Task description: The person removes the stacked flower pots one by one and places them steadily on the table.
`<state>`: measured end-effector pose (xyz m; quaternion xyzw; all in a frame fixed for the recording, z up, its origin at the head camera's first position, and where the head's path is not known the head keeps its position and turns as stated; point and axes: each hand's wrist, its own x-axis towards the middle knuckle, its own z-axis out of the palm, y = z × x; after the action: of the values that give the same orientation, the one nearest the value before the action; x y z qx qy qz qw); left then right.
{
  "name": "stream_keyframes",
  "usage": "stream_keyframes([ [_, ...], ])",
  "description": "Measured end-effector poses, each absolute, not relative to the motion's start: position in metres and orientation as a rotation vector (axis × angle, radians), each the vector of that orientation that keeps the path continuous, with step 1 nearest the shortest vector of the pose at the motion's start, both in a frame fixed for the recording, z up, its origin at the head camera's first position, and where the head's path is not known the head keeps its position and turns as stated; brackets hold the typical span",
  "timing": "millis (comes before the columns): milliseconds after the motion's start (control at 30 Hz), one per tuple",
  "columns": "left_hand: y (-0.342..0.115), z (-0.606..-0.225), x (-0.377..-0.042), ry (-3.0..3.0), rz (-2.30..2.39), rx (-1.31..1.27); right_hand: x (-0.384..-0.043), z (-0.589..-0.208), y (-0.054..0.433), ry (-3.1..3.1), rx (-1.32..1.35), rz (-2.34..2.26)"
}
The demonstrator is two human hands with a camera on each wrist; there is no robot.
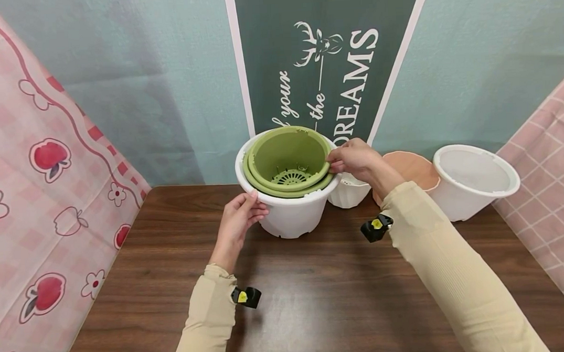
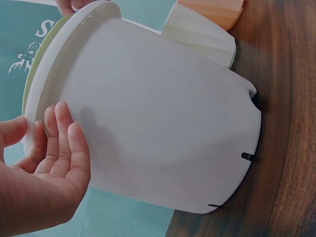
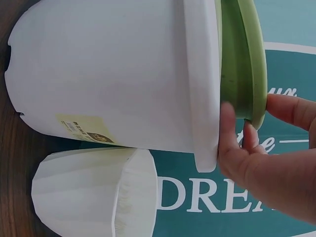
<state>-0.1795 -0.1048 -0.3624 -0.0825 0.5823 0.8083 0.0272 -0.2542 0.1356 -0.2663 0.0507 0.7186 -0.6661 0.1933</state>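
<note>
Upright on the table stands a large white plant pot [image 1: 290, 217] with two green pots nested in it. The upper green pot [image 1: 281, 150] sits a little higher than the lower green pot [image 1: 283, 194], and a slotted base shows inside it. My left hand [image 1: 236, 220] grips the white pot's rim at the front left, thumb on top and fingers beneath, as the left wrist view confirms. At the right side, my right hand [image 1: 357, 159] pinches the rim of the upper green pot [image 3: 259, 59]; the right wrist view shows that rim raised above the white one.
Close by on the right is a small white fluted pot [image 3: 94, 192]. Farther right stand an orange pot [image 1: 411, 167] and another large white pot [image 1: 467, 204]. A blue-green cloth [image 1: 188, 96] hangs behind the brown wooden table [image 1: 306, 295], with pink cloths at both sides.
</note>
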Motion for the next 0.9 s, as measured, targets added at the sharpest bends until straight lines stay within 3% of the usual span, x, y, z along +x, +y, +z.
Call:
stream_keyframes([
  [900,-0.1052,-0.3618,-0.1793,1.817,2.476,-0.242,-0.2536,-0.2689,0.1389,1.888,0.116,-1.944],
])
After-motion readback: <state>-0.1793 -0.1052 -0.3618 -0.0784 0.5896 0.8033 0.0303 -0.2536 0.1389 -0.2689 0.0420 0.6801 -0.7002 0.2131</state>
